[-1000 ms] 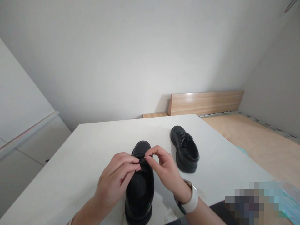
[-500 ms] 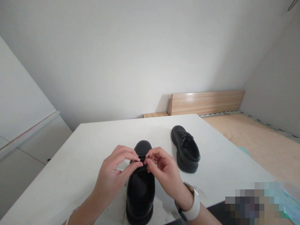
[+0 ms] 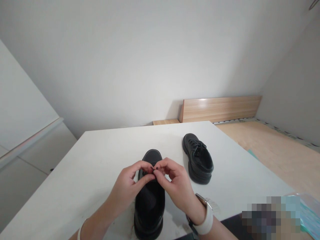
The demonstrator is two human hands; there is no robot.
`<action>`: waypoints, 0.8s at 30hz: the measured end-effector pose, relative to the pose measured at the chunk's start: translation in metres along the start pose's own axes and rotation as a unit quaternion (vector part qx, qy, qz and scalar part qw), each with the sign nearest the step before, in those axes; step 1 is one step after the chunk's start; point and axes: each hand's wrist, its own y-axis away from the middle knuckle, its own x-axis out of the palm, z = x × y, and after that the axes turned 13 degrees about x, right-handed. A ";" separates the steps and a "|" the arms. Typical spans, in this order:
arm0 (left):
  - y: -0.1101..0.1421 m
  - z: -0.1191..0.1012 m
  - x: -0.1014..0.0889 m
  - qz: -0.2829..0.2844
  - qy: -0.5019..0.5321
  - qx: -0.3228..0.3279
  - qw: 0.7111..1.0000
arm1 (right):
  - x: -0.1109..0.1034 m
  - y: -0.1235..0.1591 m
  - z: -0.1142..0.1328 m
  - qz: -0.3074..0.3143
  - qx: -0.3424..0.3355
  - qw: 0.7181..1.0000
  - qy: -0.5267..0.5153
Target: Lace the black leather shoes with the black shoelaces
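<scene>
A black lace-up shoe (image 3: pixel 150 203) stands on the white table (image 3: pixel 95 156) right in front of me, toe pointing away. My left hand (image 3: pixel 127 188) and my right hand (image 3: pixel 175 185) meet over its lacing, each pinching the black shoelace (image 3: pixel 153 170) between thumb and fingertips. The lace itself is mostly hidden by my fingers. A white watch band sits on my right wrist. A second black shoe (image 3: pixel 198 159), laces tied, rests to the right and farther back, untouched.
Beyond the table's far edge stands a wooden bed frame (image 3: pixel 220 108) against a grey wall, with a bare wooden base to the right. White cabinets (image 3: pixel 27 140) run along the left. A blurred patch covers the lower right corner.
Both hands stayed over the near shoe's lacing; the fingertips drew closer together and shifted slightly toward the toe while pinching the lace. The far shoe has not moved.
</scene>
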 end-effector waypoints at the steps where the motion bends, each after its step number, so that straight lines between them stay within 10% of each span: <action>1: 0.000 0.001 0.000 0.006 -0.005 -0.007 1.000 | 0.000 0.000 -0.001 -0.004 -0.002 1.000 0.002; 11: 0.002 0.007 0.000 0.002 0.003 -0.043 0.999 | -0.011 -0.009 -0.033 -0.132 0.015 0.990 -0.051; 18: 0.001 0.000 0.006 0.010 -0.043 0.022 0.999 | -0.004 0.003 -0.004 -0.046 -0.208 0.975 0.061; 24: 0.004 -0.002 0.002 0.002 -0.033 0.031 0.999 | -0.004 -0.001 0.002 -0.024 -0.173 0.974 0.142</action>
